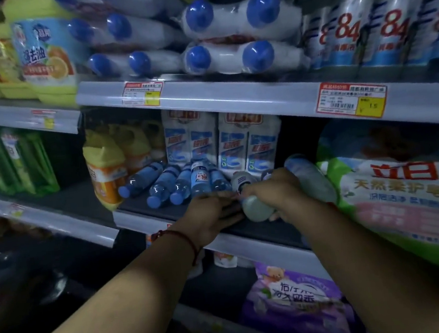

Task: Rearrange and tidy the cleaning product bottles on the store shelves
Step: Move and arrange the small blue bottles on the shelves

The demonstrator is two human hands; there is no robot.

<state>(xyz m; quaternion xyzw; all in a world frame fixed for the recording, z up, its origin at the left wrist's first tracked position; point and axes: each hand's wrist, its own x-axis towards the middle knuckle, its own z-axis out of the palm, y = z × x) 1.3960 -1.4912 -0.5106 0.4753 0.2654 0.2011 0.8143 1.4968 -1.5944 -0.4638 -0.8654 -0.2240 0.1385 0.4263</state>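
While the right hand grips a pale bottle lying at the middle shelf's near edge, the left hand, open, steadies it; best slid gently back beside the blue bottles.

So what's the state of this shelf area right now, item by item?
Surface: dark middle shelf, grey price rail.
Job's things: small blue bottles lying on their sides; a pale bottle lying at the shelf edge.
Clutter: yellow jugs, white cartons, a green detergent bag.
Hands: right hand grips the pale bottle; left hand flat beside it, fingers extended.
Cables: nothing seen.
Surroundings: shelves above and below, stocked; dim light.
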